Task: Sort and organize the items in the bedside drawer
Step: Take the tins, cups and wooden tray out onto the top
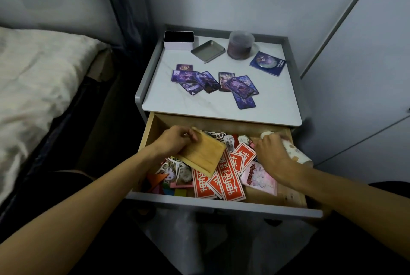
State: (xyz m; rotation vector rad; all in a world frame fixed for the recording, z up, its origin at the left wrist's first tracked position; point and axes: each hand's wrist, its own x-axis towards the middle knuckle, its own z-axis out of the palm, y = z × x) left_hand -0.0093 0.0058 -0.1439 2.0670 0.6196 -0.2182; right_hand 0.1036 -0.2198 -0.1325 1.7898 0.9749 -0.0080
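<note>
The bedside drawer [221, 204] stands pulled open, full of mixed items. My left hand [175, 139] grips a flat wooden board [203, 155] by its upper edge, tilted above the drawer's left half. My right hand [271, 152] is at the drawer's right side, fingers curled around a white patterned roll [296, 152]. Red stickers with white characters [224, 175] lie in the middle. A pink card packet [259, 178] rests to their right. Coloured blocks [168, 186] and small charms [177, 169] fill the front left corner.
On the nightstand top [273, 101] lie several purple cards [213, 84], a metal tin lid [208, 50], a white box with dark inside [178, 39], a clear cup [241, 45] and a blue badge card [267, 63]. A bed [37, 88] is left, a wall right.
</note>
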